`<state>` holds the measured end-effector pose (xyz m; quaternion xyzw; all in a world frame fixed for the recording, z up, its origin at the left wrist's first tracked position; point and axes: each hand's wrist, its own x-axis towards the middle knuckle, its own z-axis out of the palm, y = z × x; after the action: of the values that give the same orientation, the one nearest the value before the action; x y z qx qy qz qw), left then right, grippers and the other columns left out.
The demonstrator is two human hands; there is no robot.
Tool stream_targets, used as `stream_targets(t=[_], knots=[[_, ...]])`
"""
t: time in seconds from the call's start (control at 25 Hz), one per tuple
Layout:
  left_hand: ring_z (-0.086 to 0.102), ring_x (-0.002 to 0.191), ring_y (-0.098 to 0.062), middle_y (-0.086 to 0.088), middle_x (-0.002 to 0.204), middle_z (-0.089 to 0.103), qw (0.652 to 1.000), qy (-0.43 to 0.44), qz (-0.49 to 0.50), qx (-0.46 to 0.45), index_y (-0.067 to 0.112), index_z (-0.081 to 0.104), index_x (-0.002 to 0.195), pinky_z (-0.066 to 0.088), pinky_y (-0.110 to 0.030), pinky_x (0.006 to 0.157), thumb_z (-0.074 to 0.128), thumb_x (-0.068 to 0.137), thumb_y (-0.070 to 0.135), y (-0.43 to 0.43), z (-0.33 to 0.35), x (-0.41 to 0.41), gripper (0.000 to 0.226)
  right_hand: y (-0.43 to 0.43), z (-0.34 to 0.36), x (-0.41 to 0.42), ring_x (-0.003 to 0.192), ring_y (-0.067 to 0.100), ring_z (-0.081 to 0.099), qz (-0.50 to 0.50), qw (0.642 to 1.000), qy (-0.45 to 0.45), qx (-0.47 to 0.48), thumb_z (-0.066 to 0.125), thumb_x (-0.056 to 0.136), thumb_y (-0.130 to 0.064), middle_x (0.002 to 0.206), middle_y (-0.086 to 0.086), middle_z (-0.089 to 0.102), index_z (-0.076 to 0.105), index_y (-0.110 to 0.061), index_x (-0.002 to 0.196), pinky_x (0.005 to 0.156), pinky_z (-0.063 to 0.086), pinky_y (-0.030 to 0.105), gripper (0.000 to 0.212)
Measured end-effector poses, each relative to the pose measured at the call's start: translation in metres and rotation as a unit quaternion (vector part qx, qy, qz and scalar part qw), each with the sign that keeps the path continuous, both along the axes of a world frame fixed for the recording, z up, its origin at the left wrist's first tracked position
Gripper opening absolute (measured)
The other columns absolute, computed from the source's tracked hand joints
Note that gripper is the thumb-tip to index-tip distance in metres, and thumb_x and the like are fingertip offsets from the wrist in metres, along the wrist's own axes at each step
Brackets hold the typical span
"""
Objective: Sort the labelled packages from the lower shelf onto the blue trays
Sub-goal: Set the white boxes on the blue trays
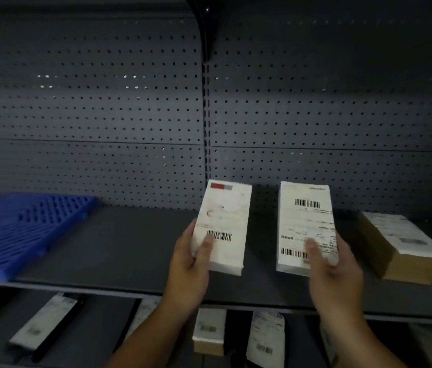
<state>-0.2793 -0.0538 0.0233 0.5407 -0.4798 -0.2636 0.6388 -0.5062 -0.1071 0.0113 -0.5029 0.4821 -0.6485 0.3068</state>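
Above the grey shelf (130,248), we hold two labelled packages, labels facing us. Our left hand (191,264) grips the red-marked package (223,221); our right hand (334,274) grips the barcode package (306,219), thumbs across both fronts. Blue trays (24,224) lie at the shelf's left end, and a brown package (400,248) lies at its right. More packages (207,329) lie below.

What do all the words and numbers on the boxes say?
No text here can be read.
On the left-hand package: a barcode and a red patch; words blurred.
On the right-hand package: two barcodes; print blurred.
On the brown box and lower-shelf packages: labels blurred.
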Motion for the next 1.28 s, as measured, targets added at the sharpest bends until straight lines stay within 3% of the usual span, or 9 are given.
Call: stream_targets(t=[0.12,0.24,0.4,0.48,0.6,0.76,0.92,1.12,1.28], knots=[[0.068,0.110,0.002,0.025,0.119,0.072,0.998,-0.034,0.030,-0.045,0.057,0.063,0.118,0.053,-0.009,0.082,0.054,0.103,0.025,0.026,0.023,0.023,0.037,-0.001,0.004,0.034,0.083,-0.017,0.066,0.062,0.998,-0.028,0.003,0.066,0.095,-0.028,0.090,-0.030,0.071,0.061,-0.036,0.123,0.068,0.054,0.011,0.030],[0.066,0.113,0.004,0.028,0.120,0.070,0.996,-0.038,0.077,-0.031,0.068,0.060,0.114,0.054,-0.011,0.086,0.052,0.106,0.024,0.056,0.030,0.056,0.046,0.009,0.005,0.078,0.087,-0.011,0.069,0.120,0.992,-0.028,0.007,0.068,0.094,-0.027,0.090,-0.038,0.070,0.065,-0.035,0.123,0.074,0.053,0.017,0.030],[0.062,0.121,-0.001,0.017,0.130,0.066,0.991,-0.025,0.128,-0.010,0.057,0.056,0.129,0.053,-0.024,0.100,0.052,0.105,0.036,0.096,0.022,0.116,0.033,0.036,0.014,0.143,0.091,-0.008,0.070,0.192,0.981,-0.032,-0.005,0.069,0.094,-0.028,0.099,-0.033,0.073,0.068,-0.047,0.107,0.070,0.054,0.008,0.023],[0.057,0.124,0.001,0.016,0.133,0.062,0.988,-0.028,0.149,-0.009,0.055,0.055,0.127,0.049,-0.022,0.102,0.051,0.105,0.036,0.111,0.021,0.150,0.030,0.052,0.021,0.178,0.093,-0.004,0.072,0.212,0.977,-0.034,-0.012,0.069,0.094,-0.029,0.104,-0.026,0.075,0.069,-0.045,0.111,0.073,0.055,0.011,0.023],[0.056,0.126,0.000,0.011,0.138,0.060,0.988,-0.009,0.150,-0.016,0.049,0.054,0.129,0.048,-0.016,0.099,0.051,0.105,0.032,0.133,0.020,0.213,0.030,0.074,0.025,0.245,0.088,-0.004,0.073,0.226,0.973,-0.035,-0.017,0.070,0.093,-0.029,0.101,-0.024,0.076,0.071,-0.041,0.109,0.066,0.053,0.007,0.020],[0.062,0.123,-0.005,0.008,0.135,0.064,0.990,-0.010,0.141,-0.020,0.044,0.056,0.129,0.052,-0.030,0.104,0.050,0.106,0.029,0.161,0.027,0.301,0.028,0.099,0.030,0.335,0.083,-0.004,0.073,0.218,0.975,-0.051,-0.006,0.071,0.092,-0.030,0.095,-0.022,0.077,0.075,-0.038,0.095,0.061,0.052,0.006,0.009],[0.064,0.118,-0.003,0.010,0.132,0.066,0.989,-0.010,0.144,-0.019,0.051,0.057,0.119,0.055,-0.022,0.097,0.048,0.107,0.028,0.183,0.038,0.386,0.027,0.119,0.037,0.422,0.081,-0.002,0.074,0.243,0.969,-0.051,0.005,0.071,0.092,-0.033,0.090,-0.022,0.077,0.077,-0.044,0.086,0.061,0.053,0.008,0.014],[0.064,0.114,0.005,0.029,0.118,0.070,0.984,-0.016,0.175,-0.013,0.065,0.062,0.107,0.051,-0.010,0.086,0.050,0.107,0.027,0.201,0.041,0.478,0.040,0.122,0.050,0.517,0.078,0.000,0.075,0.272,0.961,-0.050,0.006,0.073,0.091,-0.030,0.085,-0.021,0.078,0.077,-0.040,0.081,0.058,0.054,0.010,0.014],[0.065,0.104,0.013,0.036,0.110,0.071,0.983,-0.005,0.181,-0.009,0.047,0.060,0.117,0.051,-0.005,0.076,0.050,0.106,0.028,0.185,0.041,0.546,0.024,0.108,0.052,0.577,0.073,-0.002,0.074,0.276,0.960,-0.048,0.002,0.072,0.092,-0.029,0.079,-0.023,0.076,0.074,-0.036,0.080,0.055,0.053,0.009,0.015]])
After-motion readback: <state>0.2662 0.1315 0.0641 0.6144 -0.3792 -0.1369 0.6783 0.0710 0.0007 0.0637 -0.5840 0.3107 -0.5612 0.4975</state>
